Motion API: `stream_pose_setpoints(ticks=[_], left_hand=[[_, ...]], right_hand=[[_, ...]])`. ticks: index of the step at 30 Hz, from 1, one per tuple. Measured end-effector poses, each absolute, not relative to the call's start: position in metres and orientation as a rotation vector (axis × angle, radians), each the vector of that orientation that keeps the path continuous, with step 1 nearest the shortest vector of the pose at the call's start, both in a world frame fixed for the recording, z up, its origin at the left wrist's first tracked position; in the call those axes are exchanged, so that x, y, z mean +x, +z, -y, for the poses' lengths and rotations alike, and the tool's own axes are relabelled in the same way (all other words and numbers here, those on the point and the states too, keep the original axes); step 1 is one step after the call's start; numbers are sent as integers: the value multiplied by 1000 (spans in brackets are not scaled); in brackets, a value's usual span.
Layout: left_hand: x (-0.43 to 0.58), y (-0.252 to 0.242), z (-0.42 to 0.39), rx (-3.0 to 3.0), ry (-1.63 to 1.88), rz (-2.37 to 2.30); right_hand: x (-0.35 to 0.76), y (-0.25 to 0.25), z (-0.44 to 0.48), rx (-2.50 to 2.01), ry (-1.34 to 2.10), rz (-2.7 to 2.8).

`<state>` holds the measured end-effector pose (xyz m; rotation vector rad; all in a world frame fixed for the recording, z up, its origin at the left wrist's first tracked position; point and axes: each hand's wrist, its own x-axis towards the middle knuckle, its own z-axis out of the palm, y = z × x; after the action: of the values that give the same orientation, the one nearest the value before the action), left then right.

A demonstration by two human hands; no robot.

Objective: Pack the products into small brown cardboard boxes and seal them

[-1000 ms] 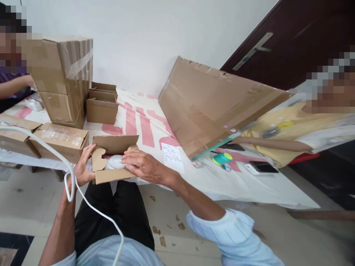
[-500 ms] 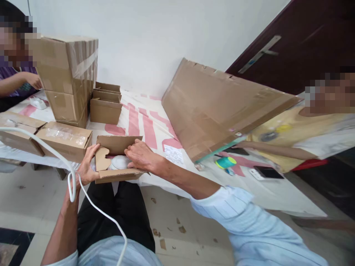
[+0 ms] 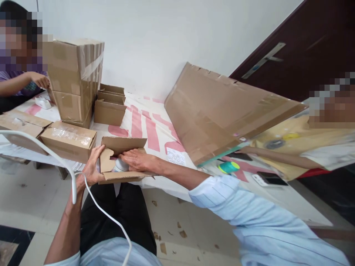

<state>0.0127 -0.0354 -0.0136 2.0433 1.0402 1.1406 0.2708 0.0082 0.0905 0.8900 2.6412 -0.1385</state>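
Observation:
An open cardboard box [image 3: 124, 178] lies at the table's front edge, its long flaps raised. My left hand [image 3: 94, 168] is closed round its left end, thumb at the near side and fingers at the far corner. Inside sits a rounded white object [image 3: 120, 165], partly covered, so its kind is unclear. My right hand [image 3: 135, 160] reaches into the box from the right. Its fingers look stretched out and lie over the white object; the fingertips are partly hidden.
Taped cartons [image 3: 69, 137] stand left, beside a tall carton stack [image 3: 68, 74]. Open boxes [image 3: 110, 112] stand behind. A large cardboard sheet [image 3: 222, 111] leans at right, near a teal tape roll [image 3: 229, 167]. A white cable [image 3: 108, 212] crosses in front. People sit at both sides.
My right hand has moved from the box's right end deeper inside, over the white object. My left hand keeps its hold. The whole view has shifted slightly.

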Motion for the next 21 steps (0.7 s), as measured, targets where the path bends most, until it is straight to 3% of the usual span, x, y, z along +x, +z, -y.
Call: stream_pose_setpoints(ticks=[21], left_hand=[[20,-9,54,1938,1110,-1029]], right_hand=[[291,68,-3,1055,-453,-2753]])
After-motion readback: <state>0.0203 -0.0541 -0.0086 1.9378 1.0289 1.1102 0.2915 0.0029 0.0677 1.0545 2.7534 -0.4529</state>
